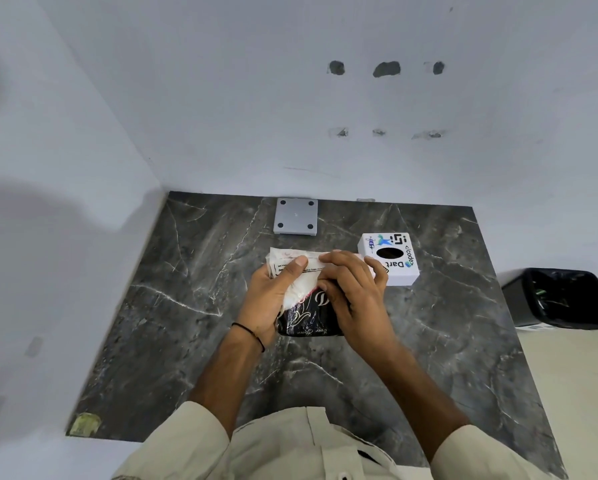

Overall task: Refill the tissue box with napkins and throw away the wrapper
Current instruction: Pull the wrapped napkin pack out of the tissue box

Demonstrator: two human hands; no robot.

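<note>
A napkin pack in a black wrapper with white script sits in front of me over the dark marble counter. White napkins show at its upper end. My left hand grips the pack's left side and its top flap with the thumb. My right hand holds the right side, fingers curled over the top edge. The white tissue box, with stickers and a dark oval slot, stands just right of my right hand, touching or nearly so.
A grey square plate with four dark dots lies at the back of the counter by the wall. A black bin with a dark liner stands on the floor to the right of the counter. White walls close the left and back sides.
</note>
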